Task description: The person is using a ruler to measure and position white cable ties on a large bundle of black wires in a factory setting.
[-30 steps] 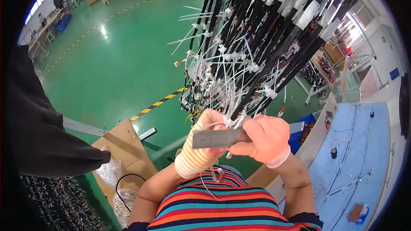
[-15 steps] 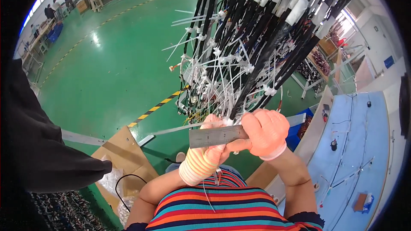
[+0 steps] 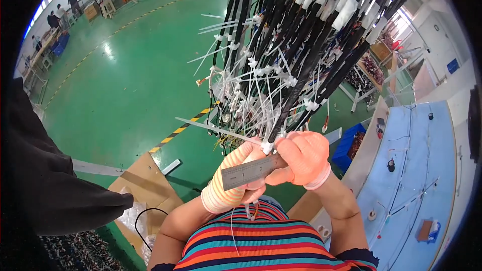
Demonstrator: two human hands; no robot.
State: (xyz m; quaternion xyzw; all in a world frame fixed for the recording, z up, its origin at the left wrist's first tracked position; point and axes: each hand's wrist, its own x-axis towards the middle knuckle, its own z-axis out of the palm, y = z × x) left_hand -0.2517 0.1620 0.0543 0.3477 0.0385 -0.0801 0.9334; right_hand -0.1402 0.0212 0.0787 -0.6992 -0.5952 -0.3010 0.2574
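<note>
A short steel ruler [image 3: 248, 171] lies across the front of my hands. My right hand [image 3: 305, 159], in an orange knit glove, is closed on the ruler's right end, thumb below. My left hand [image 3: 225, 183], in a glove with a striped cuff, is closed around the lower end of a black-wrapped wire harness [image 3: 281, 120], partly hidden behind the ruler. A white cable tie [image 3: 267, 147] sits on this harness just above my fingers, its long tail reaching out to the left. Loose wire ends [image 3: 252, 212] hang below my left hand.
Many black-wrapped harnesses [image 3: 321, 40] with white ties hang ahead. A blue board [image 3: 406, 180] with thin cables stands at the right, near a blue bin [image 3: 349, 146]. Dark cloth [image 3: 60, 175] hangs at the left above cardboard [image 3: 145, 183]. People sit along far benches.
The ruler has tilted, its left end dropping. My left hand has shifted slightly left and down, and the cable tie's tail now slants up to the left.
</note>
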